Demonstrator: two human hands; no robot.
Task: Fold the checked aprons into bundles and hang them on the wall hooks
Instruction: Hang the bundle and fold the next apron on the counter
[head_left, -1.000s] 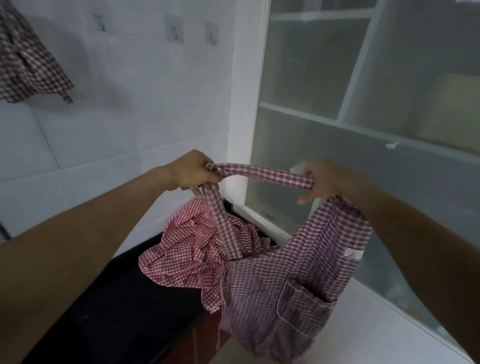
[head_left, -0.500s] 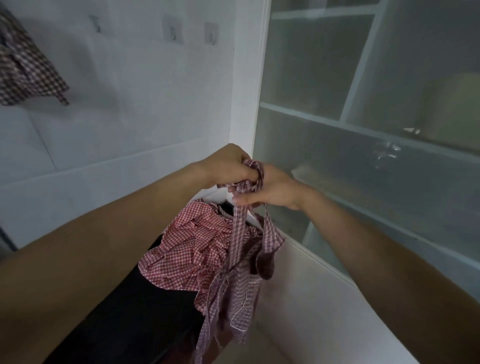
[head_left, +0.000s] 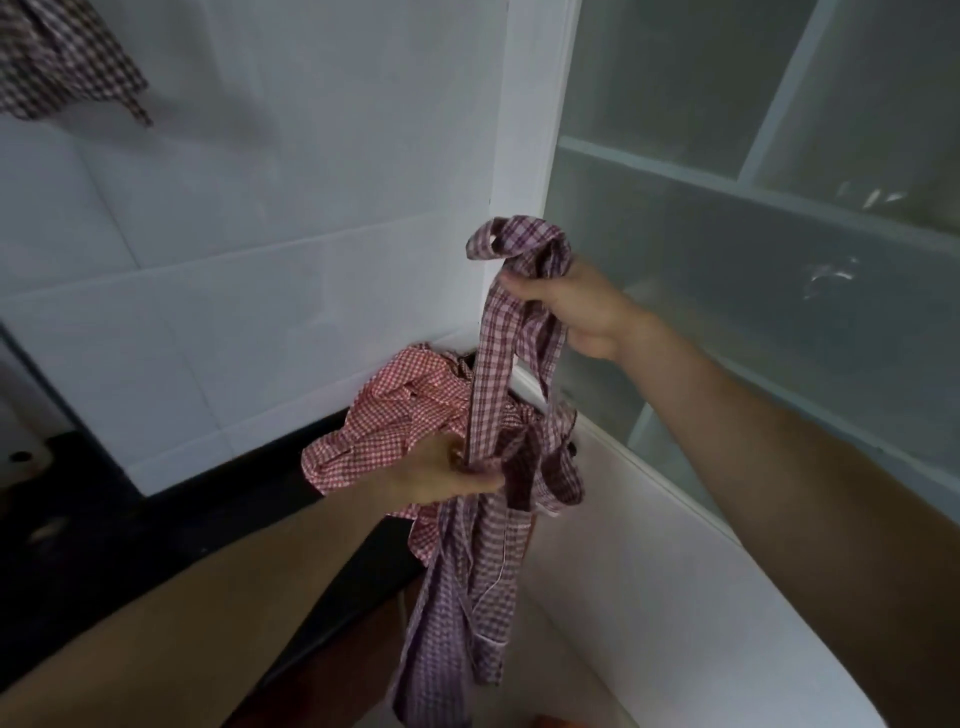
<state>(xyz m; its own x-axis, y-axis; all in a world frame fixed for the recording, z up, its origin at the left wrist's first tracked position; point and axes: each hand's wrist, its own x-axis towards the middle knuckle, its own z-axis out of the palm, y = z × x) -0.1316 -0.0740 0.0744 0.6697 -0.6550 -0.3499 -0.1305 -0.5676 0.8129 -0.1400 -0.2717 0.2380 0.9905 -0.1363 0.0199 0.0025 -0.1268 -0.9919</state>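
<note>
Apron (head_left: 467, 597) in purple check hangs in the air in front of you, above the edge of the black counter (head_left: 130, 545), its long axis running almost straight down from your right hand (head_left: 576, 306) to well below your left hand (head_left: 441, 475). Your right hand is the higher one, fingers curled round the gathered straps (head_left: 519, 249), whose loop pokes out above your fist. Your left hand sits directly beneath it, pinching the strap where it meets the bunched body of the cloth. Between the two hands the strap is pulled taut; below the left, the rest dangles loose. So the bulk still to be bundled lies under your left hand, which looks better placed to gather it upward while the right keeps the loop free for hanging. Behind it, a red checked apron (head_left: 384, 415) lies crumpled on the counter against the white tiled wall (head_left: 260, 234). Another checked cloth (head_left: 62, 57) hangs at the upper left; no hook shows.
</note>
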